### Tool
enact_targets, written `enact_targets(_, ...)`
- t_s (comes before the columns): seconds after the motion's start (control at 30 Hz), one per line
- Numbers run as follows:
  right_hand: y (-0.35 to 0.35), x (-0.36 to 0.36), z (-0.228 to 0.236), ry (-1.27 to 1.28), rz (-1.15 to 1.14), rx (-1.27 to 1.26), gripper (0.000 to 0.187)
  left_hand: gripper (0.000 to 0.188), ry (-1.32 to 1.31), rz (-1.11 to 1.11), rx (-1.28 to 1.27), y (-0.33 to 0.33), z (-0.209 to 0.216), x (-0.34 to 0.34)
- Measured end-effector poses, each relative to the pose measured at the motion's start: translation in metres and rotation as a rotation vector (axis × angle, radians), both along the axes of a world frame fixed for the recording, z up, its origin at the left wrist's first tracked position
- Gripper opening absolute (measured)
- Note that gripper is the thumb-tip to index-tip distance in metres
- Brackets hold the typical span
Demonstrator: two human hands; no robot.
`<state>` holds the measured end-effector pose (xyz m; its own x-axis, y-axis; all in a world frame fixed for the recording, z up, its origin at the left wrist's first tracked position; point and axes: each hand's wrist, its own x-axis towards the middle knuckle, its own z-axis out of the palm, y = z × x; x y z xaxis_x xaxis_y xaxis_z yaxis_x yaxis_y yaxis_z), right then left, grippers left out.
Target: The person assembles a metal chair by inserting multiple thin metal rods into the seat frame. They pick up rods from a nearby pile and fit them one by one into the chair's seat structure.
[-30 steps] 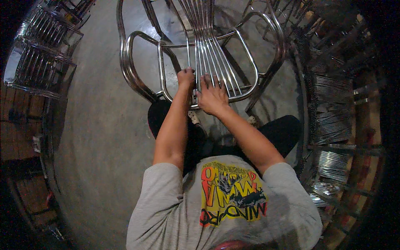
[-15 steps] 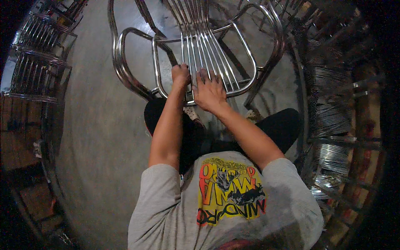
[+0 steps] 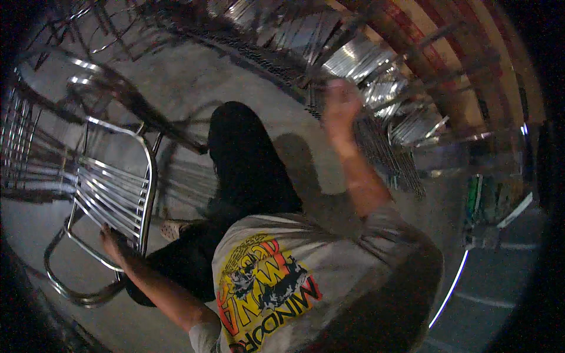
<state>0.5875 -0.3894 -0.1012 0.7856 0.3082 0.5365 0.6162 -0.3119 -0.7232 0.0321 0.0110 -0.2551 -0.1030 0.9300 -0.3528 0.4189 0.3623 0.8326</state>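
Observation:
A shiny metal chair (image 3: 144,203) with a seat of thin parallel rods stands at the left, its curved tube arms around the seat. My left hand (image 3: 116,244) is at the seat's near side, its fingers bent on the rods and closed. My right hand (image 3: 341,112) is lifted out to the right, apart from the chair. Motion smears its fingers. Beyond it are bundles of shiny metal rods (image 3: 359,62); whether the hand touches any of them cannot be made out.
Dark rack bars (image 3: 432,35) and brown panels run along the right and far side. More thin rods (image 3: 394,153) lie low beside my right forearm. Other metal frames (image 3: 88,23) stand at the far left. My dark-trousered knee (image 3: 241,135) rises between chair and rods.
The view has swung to the right, so the chair now appears at the left. My right hand has left the seat rods and reached out toward the rods; my left hand stays at the seat.

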Motion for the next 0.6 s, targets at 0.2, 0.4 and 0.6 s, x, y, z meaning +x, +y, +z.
enact_targets(0.2,-0.251,0.111,-0.067,0.366,-0.901,-0.871,0.058,0.063,-0.195,-0.122,0.098,0.003,0.012,0.030)
enact_targets(0.4,-0.336,0.111,-0.160,0.505,-0.659,-1.483,0.058,0.067,-0.156,-0.036,-0.073,-0.003,0.028,0.031)
enact_targets(0.6,-0.345,0.155,-0.166,0.634,-0.658,-1.286,0.048,0.058,-0.150,-0.035,-0.014,-0.004,0.025,0.036)
